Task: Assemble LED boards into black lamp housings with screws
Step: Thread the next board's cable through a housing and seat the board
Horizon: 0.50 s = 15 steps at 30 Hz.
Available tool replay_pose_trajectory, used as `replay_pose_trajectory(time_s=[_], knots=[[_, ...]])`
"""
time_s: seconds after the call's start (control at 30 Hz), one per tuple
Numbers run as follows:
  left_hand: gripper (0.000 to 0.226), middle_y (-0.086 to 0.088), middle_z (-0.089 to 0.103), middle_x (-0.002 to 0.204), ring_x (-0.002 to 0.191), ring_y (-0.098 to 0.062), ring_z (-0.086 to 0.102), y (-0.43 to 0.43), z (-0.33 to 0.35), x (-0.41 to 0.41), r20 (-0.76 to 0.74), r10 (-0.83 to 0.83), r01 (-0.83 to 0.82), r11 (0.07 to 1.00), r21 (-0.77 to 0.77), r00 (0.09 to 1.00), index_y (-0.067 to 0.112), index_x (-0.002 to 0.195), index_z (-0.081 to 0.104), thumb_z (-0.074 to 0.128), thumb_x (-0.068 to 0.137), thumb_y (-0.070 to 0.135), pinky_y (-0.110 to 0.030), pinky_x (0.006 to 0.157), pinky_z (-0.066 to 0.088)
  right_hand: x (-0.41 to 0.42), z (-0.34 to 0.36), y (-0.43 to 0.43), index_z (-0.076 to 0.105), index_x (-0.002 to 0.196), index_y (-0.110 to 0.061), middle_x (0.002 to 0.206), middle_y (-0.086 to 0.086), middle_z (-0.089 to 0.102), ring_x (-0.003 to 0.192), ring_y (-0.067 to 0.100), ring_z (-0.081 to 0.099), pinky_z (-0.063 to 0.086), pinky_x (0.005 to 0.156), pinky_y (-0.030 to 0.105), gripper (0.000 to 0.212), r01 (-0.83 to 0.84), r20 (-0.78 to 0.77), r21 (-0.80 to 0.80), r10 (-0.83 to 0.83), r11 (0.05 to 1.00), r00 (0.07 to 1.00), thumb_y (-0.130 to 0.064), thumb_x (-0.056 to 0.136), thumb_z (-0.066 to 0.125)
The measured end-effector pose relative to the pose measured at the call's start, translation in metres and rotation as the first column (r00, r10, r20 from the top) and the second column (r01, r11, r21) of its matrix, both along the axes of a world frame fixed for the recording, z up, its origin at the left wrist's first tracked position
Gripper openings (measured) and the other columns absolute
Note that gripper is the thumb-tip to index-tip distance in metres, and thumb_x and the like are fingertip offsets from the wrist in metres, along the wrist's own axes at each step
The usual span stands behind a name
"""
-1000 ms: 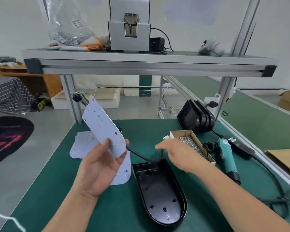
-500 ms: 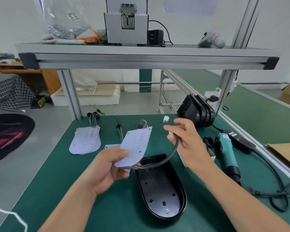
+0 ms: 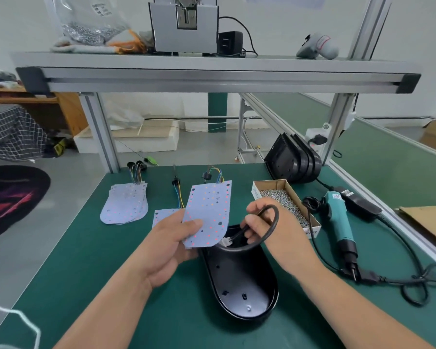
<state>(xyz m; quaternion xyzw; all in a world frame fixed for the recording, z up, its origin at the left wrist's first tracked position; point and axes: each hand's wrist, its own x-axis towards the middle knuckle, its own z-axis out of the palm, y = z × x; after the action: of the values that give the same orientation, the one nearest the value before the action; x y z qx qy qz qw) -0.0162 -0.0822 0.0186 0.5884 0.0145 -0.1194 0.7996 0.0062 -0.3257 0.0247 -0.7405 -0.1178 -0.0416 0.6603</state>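
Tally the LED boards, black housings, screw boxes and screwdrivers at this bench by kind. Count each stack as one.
Single LED boards: 2, one in the left hand, one lying flat
LED board stack: 1
Open black housing: 1
Leaning housing stack: 1
Screw box: 1
Electric screwdriver: 1
Total: 7

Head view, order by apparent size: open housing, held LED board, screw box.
Largest: open housing.
Then held LED board and screw box, about alike; the board is raised toward the camera, so unranked.
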Motion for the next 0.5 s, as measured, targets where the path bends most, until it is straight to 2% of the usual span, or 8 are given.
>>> replay_pose_trajectory(time_s=[0.13, 0.2, 0.27, 0.3, 0.4, 0.5], knots=[[0.035, -0.013, 0.074, 0.132, 0.121, -0.032, 0.071, -0.007, -0.005, 0.001, 0.067, -0.026, 0.023, 0.999, 0.043, 0.997, 0.006, 0.137, 0.065, 0.061, 0.102, 0.006, -0.042, 0.094, 0.059, -0.002, 0.001, 0.0, 0.064, 0.094, -0.023, 0.076, 0.005, 0.07, 0.065, 0.021, 0.068, 0.059, 0.061, 0.032, 0.022, 0.033, 0.106, -0.078, -0.025, 0.996, 0.994, -0.002, 0.098, 0.069], [0.043, -0.014, 0.073, 0.133, 0.125, -0.036, 0.069, -0.008, -0.006, 0.001, 0.094, -0.012, 0.01, 1.0, 0.022, 0.996, 0.005, 0.137, 0.063, 0.069, 0.095, 0.009, -0.043, 0.097, 0.058, -0.004, 0.001, 0.001, 0.063, 0.093, -0.026, 0.075, 0.008, 0.065, 0.067, 0.028, 0.065, 0.058, 0.061, 0.037, 0.022, 0.059, 0.19, -0.121, -0.035, 0.991, 0.981, -0.006, 0.099, 0.069], [0.048, -0.015, 0.072, 0.135, 0.126, -0.037, 0.068, -0.008, -0.007, 0.001, 0.105, 0.01, -0.008, 1.0, -0.027, 0.994, 0.005, 0.137, 0.064, 0.068, 0.09, 0.014, -0.041, 0.095, 0.059, -0.005, 0.004, 0.0, 0.06, 0.096, -0.029, 0.077, 0.01, 0.061, 0.072, 0.037, 0.059, 0.055, 0.066, 0.048, 0.016, 0.078, 0.271, -0.189, -0.024, 0.979, 0.962, -0.015, 0.099, 0.068], [0.048, -0.015, 0.071, 0.135, 0.125, -0.036, 0.068, -0.007, -0.006, 0.002, 0.111, 0.014, -0.008, 0.998, -0.054, 0.994, 0.006, 0.136, 0.065, 0.067, 0.09, 0.014, -0.039, 0.092, 0.06, -0.006, 0.005, -0.001, 0.059, 0.097, -0.03, 0.079, 0.009, 0.06, 0.074, 0.038, 0.057, 0.054, 0.067, 0.049, 0.013, 0.088, 0.295, -0.202, -0.025, 0.976, 0.955, -0.019, 0.097, 0.067], [0.044, -0.015, 0.07, 0.139, 0.125, -0.031, 0.069, -0.008, -0.006, 0.003, 0.124, 0.007, 0.009, 0.992, -0.129, 0.992, 0.009, 0.136, 0.068, 0.066, 0.092, 0.013, -0.034, 0.091, 0.06, -0.008, 0.011, 0.002, 0.061, 0.097, -0.032, 0.081, 0.005, 0.06, 0.072, 0.035, 0.056, 0.054, 0.065, 0.04, 0.019, 0.079, 0.303, -0.105, -0.044, 0.991, 0.952, -0.015, 0.093, 0.069], [0.043, -0.017, 0.067, 0.142, 0.127, -0.03, 0.067, -0.01, -0.007, 0.003, 0.153, -0.011, 0.035, 0.987, -0.159, 0.988, 0.008, 0.139, 0.066, 0.065, 0.096, 0.013, -0.032, 0.093, 0.059, -0.012, 0.014, 0.007, 0.067, 0.094, -0.028, 0.076, 0.005, 0.068, 0.064, 0.023, 0.068, 0.058, 0.062, 0.031, 0.025, 0.01, 0.244, -0.02, -0.005, 1.0, 0.97, -0.004, 0.095, 0.074]])
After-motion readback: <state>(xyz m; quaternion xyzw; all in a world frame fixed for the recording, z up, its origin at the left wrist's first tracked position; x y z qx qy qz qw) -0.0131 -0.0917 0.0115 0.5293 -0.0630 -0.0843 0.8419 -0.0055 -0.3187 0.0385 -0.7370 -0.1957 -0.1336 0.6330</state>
